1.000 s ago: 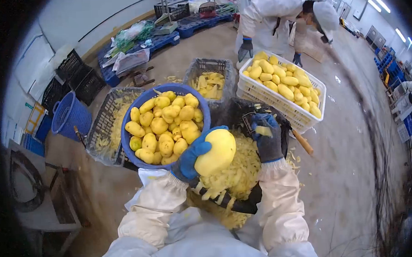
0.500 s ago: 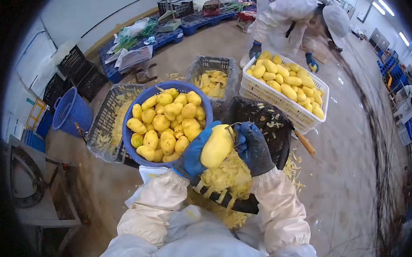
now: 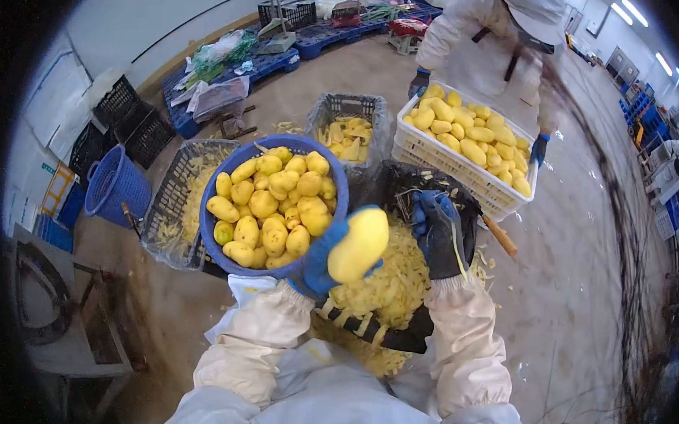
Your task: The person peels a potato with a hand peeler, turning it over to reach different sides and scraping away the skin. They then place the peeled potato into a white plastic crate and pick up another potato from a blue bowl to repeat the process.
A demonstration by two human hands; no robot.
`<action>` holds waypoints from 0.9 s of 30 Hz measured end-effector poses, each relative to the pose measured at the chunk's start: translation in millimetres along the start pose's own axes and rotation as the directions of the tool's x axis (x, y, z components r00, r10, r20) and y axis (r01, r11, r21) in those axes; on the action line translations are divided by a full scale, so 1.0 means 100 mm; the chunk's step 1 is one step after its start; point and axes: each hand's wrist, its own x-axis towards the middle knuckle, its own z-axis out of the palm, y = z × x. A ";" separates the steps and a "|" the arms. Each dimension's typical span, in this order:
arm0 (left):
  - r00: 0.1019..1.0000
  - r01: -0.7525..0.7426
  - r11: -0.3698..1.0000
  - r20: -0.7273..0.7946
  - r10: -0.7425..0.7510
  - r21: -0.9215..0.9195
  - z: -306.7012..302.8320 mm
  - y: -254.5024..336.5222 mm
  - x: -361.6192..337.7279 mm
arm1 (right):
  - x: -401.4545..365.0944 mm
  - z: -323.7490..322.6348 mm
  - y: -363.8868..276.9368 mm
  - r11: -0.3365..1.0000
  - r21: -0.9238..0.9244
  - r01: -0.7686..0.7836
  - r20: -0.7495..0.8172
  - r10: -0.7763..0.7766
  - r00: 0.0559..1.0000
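My left hand (image 3: 317, 264), in a blue glove, is wrapped round a large peeled potato (image 3: 360, 244), smooth and pale yellow. To its right my gloved right hand (image 3: 436, 234) is closed on a peeler (image 3: 406, 203), mostly hidden by the fingers. A thin strip of peel (image 3: 457, 241) hangs over the back of that glove. Beneath both hands, a heap of potato peelings (image 3: 392, 289) lies in a black basket (image 3: 468, 240). Just left of my left hand stands a blue basket (image 3: 212, 244) full of yellow potatoes (image 3: 263, 202).
Ahead right, a co-worker (image 3: 491, 46) has both gloved hands at a white crate (image 3: 459, 173) of peeled potatoes. Lined crates with peelings (image 3: 194, 188) and potato pieces (image 3: 345, 140) stand beyond the blue basket. A wooden handle (image 3: 500, 235) sticks out at the black basket's right.
My right hand has moved right, away from the potato, with the peeler. The potato has turned more upright in my left hand. The co-worker has shifted, now with both hands at the white crate.
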 end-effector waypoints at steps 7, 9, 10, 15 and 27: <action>0.975 -0.010 0.932 -0.212 -0.072 -0.363 -0.05 0.06 0.11 | -0.45 0.61 0.01 0.950 -0.312 -0.009 0.203 0.076 0.976; 0.969 -0.017 0.988 -0.245 -0.021 -0.154 0.11 0.04 0.06 | -0.38 0.56 0.00 0.942 -0.336 0.005 0.102 0.031 0.994; 0.964 -0.027 0.997 -0.261 0.043 0.067 0.19 0.04 0.05 | -0.24 0.45 -0.10 0.953 -0.299 -0.042 -0.030 0.035 0.999; 0.993 0.108 0.965 -0.020 -0.116 -0.239 -0.05 0.15 0.04 | -0.09 0.20 -0.10 0.994 0.106 0.029 -0.040 -0.024 0.999; 0.956 -0.121 0.993 -0.270 0.119 0.010 -0.16 -0.10 0.61 | 0.36 -0.16 0.05 0.997 0.004 -0.083 0.242 0.080 0.967</action>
